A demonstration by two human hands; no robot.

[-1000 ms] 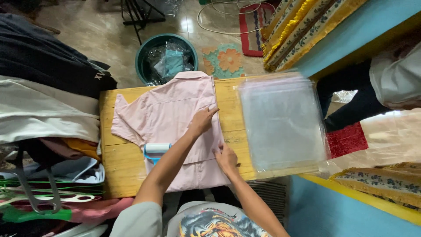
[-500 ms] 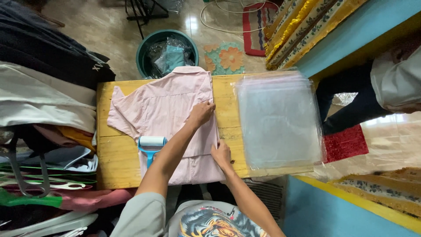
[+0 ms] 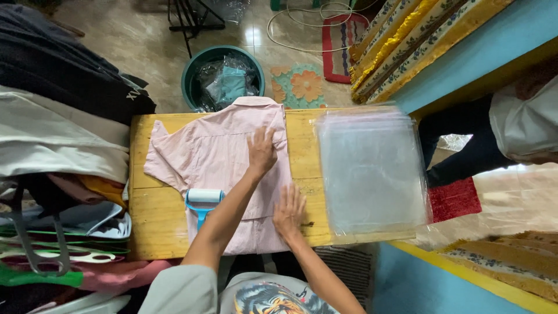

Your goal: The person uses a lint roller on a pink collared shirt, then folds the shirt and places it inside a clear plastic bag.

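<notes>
Lying across the left half of the wooden table [image 3: 152,224], collar at the far edge, a pink shirt [image 3: 212,154] has the left hand [image 3: 261,152] and right hand [image 3: 289,210] pressed flat on it, fingers spread, a lint roller [image 3: 203,200] resting on its near-left part, clear bags [image 3: 372,168] stacked at the right end.

We see a yellow wooden table [image 3: 151,221] carrying three things — a pink shirt [image 3: 209,151] spread flat across its left half, a blue-handled lint roller [image 3: 203,199] on the shirt's near-left edge, and a stack of clear plastic bags [image 3: 372,168] at right.
</notes>
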